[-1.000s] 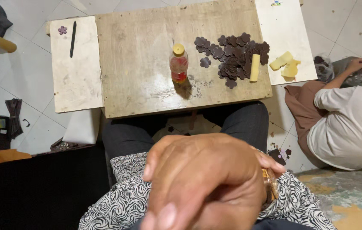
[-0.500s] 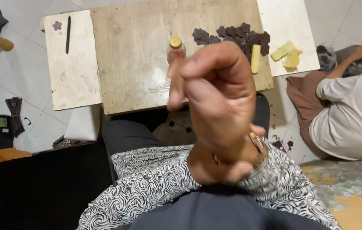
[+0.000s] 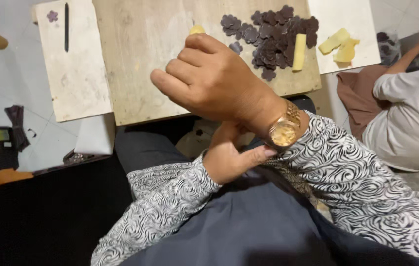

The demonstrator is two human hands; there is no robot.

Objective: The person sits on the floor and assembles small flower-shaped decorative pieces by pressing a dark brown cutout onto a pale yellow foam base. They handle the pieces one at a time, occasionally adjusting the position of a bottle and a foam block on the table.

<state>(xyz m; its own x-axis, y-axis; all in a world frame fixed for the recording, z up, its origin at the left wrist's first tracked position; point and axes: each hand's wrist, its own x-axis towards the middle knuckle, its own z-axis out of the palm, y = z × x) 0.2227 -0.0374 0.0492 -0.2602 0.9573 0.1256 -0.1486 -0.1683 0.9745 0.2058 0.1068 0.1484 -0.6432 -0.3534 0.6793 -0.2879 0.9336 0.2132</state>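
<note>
My right hand (image 3: 214, 79) is raised over my lap with its fingers loosely curled and nothing visible in it. A gold watch (image 3: 283, 130) sits on its wrist. My left hand (image 3: 229, 157) lies under that wrist, its thumb against the patterned cuff and its fingers hidden. Behind the right hand only the yellow cap of a bottle (image 3: 197, 29) shows, standing on a wooden board (image 3: 140, 59). A heap of dark purple flower-shaped pieces (image 3: 273, 39) and a pale yellow bar (image 3: 299, 51) lie on the board's right part.
A white board (image 3: 71, 74) at the left carries a black pen (image 3: 66, 27) and one purple flower piece (image 3: 52, 16). Yellow pieces (image 3: 340, 44) lie on another white board at the right. Another person (image 3: 411, 118) sits on the floor at the right.
My right hand has swung from upright to lying across, knuckles up, so the watch shows. The left hand has come apart from it and now sits under the wrist. The view has tilted down.
</note>
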